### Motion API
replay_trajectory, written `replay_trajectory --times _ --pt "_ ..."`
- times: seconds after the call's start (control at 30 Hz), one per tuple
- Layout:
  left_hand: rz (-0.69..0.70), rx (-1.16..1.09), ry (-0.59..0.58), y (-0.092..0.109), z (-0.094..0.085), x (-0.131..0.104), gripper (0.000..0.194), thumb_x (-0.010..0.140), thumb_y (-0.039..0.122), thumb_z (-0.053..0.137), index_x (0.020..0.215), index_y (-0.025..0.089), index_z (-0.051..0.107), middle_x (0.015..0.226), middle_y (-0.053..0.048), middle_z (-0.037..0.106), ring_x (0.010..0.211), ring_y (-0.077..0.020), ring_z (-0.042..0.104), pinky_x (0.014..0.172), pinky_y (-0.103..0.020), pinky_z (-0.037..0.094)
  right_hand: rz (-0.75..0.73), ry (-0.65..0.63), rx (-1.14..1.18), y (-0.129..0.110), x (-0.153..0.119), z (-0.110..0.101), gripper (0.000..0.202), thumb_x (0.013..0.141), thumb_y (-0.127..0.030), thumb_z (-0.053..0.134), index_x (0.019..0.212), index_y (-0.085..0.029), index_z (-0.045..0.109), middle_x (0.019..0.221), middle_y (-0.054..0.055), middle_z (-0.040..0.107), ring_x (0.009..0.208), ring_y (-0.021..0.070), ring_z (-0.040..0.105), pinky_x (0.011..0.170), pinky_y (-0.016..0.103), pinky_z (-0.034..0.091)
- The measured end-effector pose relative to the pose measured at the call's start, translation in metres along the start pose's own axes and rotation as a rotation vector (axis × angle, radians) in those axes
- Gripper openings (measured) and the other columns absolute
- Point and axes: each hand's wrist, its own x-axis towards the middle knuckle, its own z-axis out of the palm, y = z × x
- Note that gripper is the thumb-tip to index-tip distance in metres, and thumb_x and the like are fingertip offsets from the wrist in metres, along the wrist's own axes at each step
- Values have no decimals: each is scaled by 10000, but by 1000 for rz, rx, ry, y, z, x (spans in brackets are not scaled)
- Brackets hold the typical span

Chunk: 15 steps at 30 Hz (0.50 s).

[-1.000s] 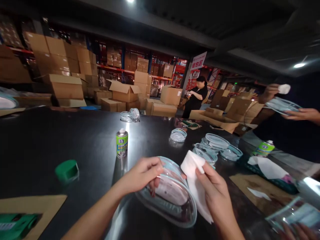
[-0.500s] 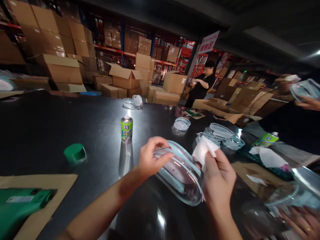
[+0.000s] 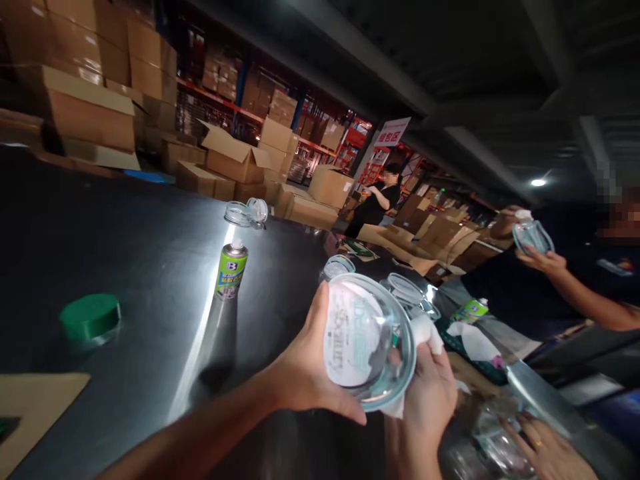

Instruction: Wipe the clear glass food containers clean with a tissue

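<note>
A clear container (image 3: pixel 387 333) with a pale blue rim and a round white printed label is tilted up in front of me. My left hand (image 3: pixel 310 360) grips its left side, thumb along the lower edge. On the container's right side, my right hand (image 3: pixel 430 380) holds a white cloth (image 3: pixel 427 332) against the rim. Past the container lie more clear containers (image 3: pixel 406 290) and a smaller one (image 3: pixel 339 266). A green-labelled spray can (image 3: pixel 232 270) stands upright to the left.
On the dark table (image 3: pixel 150 267) are a green lid (image 3: pixel 90 316), cardboard (image 3: pixel 40 407) and a far pair of clear containers (image 3: pixel 237 213). At the right, a person holds up a container (image 3: pixel 533 237). Another hand (image 3: pixel 550 443) touches clear containers lower right. Boxes (image 3: pixel 90 110) stand behind.
The container in my hands has turned so that its round labelled face shows. My left hand has shifted to its left side. The camera view has tilted.
</note>
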Motion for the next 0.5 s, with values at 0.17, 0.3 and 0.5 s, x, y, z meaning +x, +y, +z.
replay_trajectory --times 0.17,0.3,0.5 --pt "97 66 -48 6 -17 2 1498 456 320 929 1501 273 -142 1618 -128 -24 1467 -371 60 1174 -561 71 149 -271 -135 -5 9 -19 362 541 -365 817 822 -163 709 586 28 663 402 161 546 367 254 426" --pt "154 44 -9 17 -22 3 1000 732 420 757 1521 272 161 1615 -58 131 1468 -321 133 1199 -489 91 189 -501 -196 -13 11 -28 331 555 -364 833 822 -186 751 595 43 672 462 193 592 459 295 497" --pt "313 280 70 28 -16 1 579 944 346 482 1486 297 285 1581 17 260 1447 -263 235 1198 -382 151 115 -566 -244 -5 -3 -31 221 634 -365 797 811 -242 750 741 34 714 675 229 663 623 325 542"
